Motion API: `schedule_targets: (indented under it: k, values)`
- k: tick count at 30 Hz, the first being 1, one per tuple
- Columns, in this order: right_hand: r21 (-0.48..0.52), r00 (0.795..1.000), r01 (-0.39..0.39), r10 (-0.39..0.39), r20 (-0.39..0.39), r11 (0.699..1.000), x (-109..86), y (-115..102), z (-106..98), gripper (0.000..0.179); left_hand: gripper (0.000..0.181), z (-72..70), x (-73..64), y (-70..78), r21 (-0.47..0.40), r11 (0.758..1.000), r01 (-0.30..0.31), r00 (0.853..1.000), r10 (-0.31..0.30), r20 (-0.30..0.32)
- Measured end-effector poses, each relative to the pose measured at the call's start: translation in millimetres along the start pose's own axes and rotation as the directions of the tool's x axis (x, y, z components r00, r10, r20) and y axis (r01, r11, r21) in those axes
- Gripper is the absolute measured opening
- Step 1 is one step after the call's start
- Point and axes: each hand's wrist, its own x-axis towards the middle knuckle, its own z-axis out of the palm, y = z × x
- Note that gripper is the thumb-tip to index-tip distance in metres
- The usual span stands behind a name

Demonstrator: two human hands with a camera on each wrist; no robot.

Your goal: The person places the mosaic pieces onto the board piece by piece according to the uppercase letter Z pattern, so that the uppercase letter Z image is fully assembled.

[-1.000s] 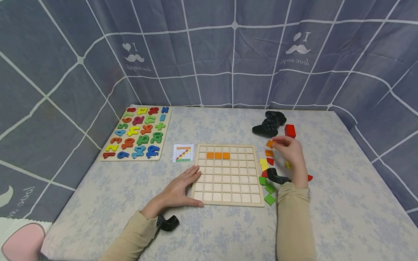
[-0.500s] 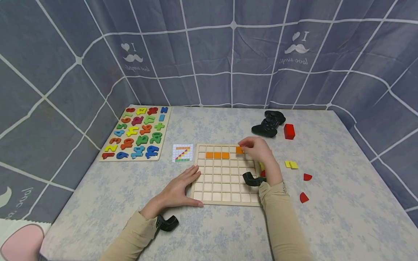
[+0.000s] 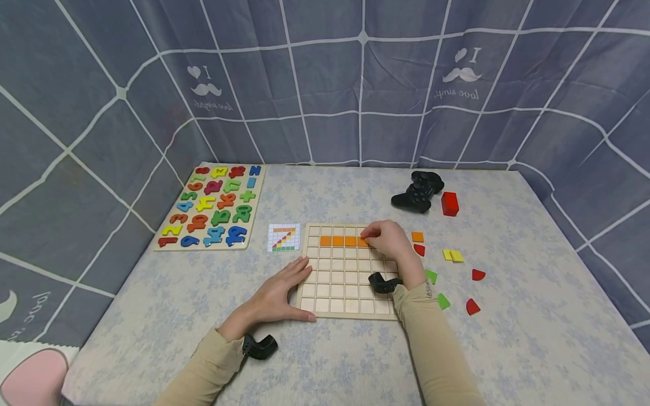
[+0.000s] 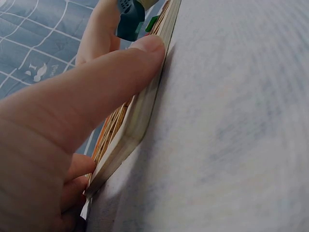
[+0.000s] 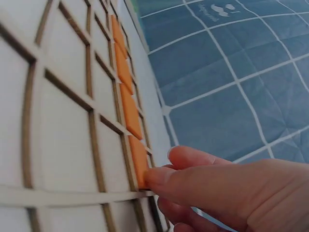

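A wooden grid board (image 3: 337,291) lies on the table in the head view. My left hand (image 3: 276,293) rests along its left side with spread fingers, the thumb (image 4: 149,46) against the front edge. In the second row from the back sit three orange square tiles (image 3: 338,241). Beside them, my right hand (image 3: 391,239) holds a further orange tile (image 5: 139,159) by its near end, between thumb and fingers. That tile lies in its cell, in line with the others. A small pattern card (image 3: 284,237) is left of the board.
Right of the board are a loose orange tile (image 3: 417,237), a red piece (image 3: 419,249), yellow tiles (image 3: 453,256), green pieces (image 3: 443,301) and more red pieces (image 3: 473,307). Farther back are a black game controller (image 3: 418,193) and red block (image 3: 449,204). A number puzzle (image 3: 255,214) stands left.
My right hand has carried an orange tile from the loose pieces leftward to the board, then lowered it into the cell beside the other three. The left hand has stayed in place.
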Motion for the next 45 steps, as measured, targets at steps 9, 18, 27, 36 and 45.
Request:
schedule_targets:
  k: [9, 18, 27, 36, 45]
  values:
    - [0.101, 0.999, -0.022, 0.025, -0.033, 0.995, -7.0, 4.8, -21.1, 0.024, 0.106, 0.2, -0.5, 0.1, -0.002, 1.000, -0.012, 1.000, 0.012, -0.014]
    - [0.197, 0.992, -0.070, 0.089, -0.092, 0.978, -15.4, 16.9, -41.2, 0.028, 0.106, 0.3, 0.0, -0.4, -0.006, 1.000, -0.019, 1.000, 0.019, -0.015]
    - [0.181, 0.981, -0.099, 0.127, -0.149, 0.979, -22.8, 27.7, -54.8, 0.028, 0.107, 0.2, 0.1, -0.8, -0.003, 1.000, -0.008, 1.000, 0.008, -0.009]
    - [0.231, 0.964, -0.170, 0.210, -0.161, 0.958, -27.9, 40.0, -61.8, 0.030, 0.106, -0.2, -0.1, -0.5, 0.002, 1.000, -0.009, 1.000, 0.009, -0.010]
    - [0.263, 0.957, -0.196, 0.243, -0.158, 0.945, -33.1, 51.3, -64.4, 0.032, 0.105, -0.1, 0.1, 0.0, 0.000, 1.000, -0.013, 1.000, 0.013, -0.013]
